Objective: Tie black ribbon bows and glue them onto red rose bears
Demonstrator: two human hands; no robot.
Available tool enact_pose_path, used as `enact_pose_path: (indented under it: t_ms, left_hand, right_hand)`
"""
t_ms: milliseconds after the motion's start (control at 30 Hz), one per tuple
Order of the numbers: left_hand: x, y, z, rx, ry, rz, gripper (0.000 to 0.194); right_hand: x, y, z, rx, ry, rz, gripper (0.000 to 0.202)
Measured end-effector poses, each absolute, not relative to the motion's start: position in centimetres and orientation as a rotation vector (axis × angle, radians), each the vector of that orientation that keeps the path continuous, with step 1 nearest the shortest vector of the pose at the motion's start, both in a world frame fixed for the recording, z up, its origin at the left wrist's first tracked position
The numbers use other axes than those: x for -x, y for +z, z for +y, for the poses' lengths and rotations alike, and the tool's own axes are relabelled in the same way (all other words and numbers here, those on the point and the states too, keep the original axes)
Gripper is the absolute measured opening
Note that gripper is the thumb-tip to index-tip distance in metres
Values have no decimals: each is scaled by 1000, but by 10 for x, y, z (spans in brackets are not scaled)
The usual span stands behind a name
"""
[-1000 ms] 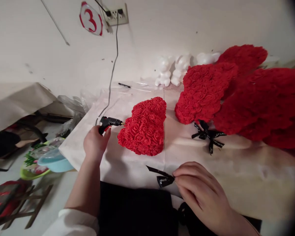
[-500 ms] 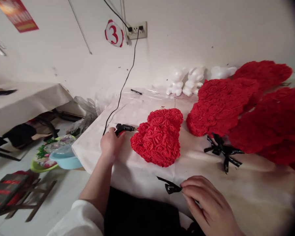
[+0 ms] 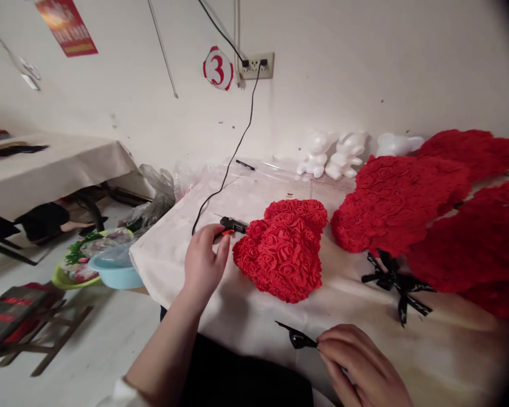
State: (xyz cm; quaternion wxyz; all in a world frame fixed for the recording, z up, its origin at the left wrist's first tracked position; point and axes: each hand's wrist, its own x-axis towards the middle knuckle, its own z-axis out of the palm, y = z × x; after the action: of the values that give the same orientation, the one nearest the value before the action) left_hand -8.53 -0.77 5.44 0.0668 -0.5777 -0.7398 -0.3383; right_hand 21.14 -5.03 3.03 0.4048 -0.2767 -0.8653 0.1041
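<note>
My left hand (image 3: 203, 263) reaches to the black glue gun (image 3: 234, 226), which lies on the white-covered table (image 3: 186, 249). Its fingers and thumb close around the gun's handle. The gun's tip touches the left side of a small bear made of red foam roses (image 3: 286, 249). At the table's near edge my right hand (image 3: 360, 367) pinches a short piece of black printed ribbon (image 3: 299, 339) between its fingertips. The ribbon's end points left.
Larger red rose bears (image 3: 401, 198) lie to the right, with a black ribbon bow (image 3: 392, 280) in front of them. White foam bear forms (image 3: 331, 155) stand at the wall. The gun's cord (image 3: 233, 152) runs to a wall socket (image 3: 257, 65). A blue basin (image 3: 114, 271) sits left, below the table.
My left hand has lowered the glue gun from above the table down onto it beside the rose bear. My right hand kept its hold on the ribbon. The view shifted left.
</note>
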Motion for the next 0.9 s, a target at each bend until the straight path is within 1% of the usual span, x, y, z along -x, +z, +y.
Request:
enact_pose_path:
  t_ms: [67, 100, 167, 200, 233, 267, 367, 400, 567, 667, 700, 800, 900]
  left_hand:
    - [70, 70, -41, 2061, -1407, -1920, 25]
    - [61, 76, -56, 2296, -1485, -1779, 29]
    - [43, 85, -77, 2748, -1468, -1425, 48]
    - [34, 86, -83, 2835, -1446, -1340, 54]
    - [27, 87, -86, 2891, -1421, -1277, 55]
    - [20, 86, -87, 2921, -1395, -1246, 48]
    - [8, 80, -84, 2964, -1359, -1216, 17]
    - [6, 78, -82, 2974, -1364, -1217, 12]
    - [4, 77, -82, 2996, -1454, -1236, 7]
    - [11, 80, -83, 2964, -1541, -1291, 5]
    - [14, 81, -83, 2938, -1576, -1331, 5]
    - [28, 83, -84, 2796, -1719, -1491, 6]
    - [42, 77, -84, 2483, -1911, -1776, 6]
  right_hand:
    - [-205, 37, -51, 665, 277, -2177, 19]
    - [-201, 41, -52, 652, 287, -2173, 19]
    - [-195, 48, -55, 632, 302, -2163, 19]
    - [-193, 51, -57, 625, 305, -2161, 18]
    - [-191, 54, -59, 616, 303, -2159, 18]
    - [-190, 56, -60, 607, 296, -2156, 19]
    - [-189, 60, -64, 590, 275, -2141, 20]
    - [-189, 60, -64, 588, 273, -2135, 20]
    - [-191, 57, -65, 567, 312, -2135, 19]
    - [-196, 55, -61, 602, 273, -2127, 16]
    - [-199, 56, -59, 643, 239, -2118, 19]
    - [-198, 64, -44, 806, 134, -2078, 39]
    - [-181, 81, -22, 884, 51, -2081, 61]
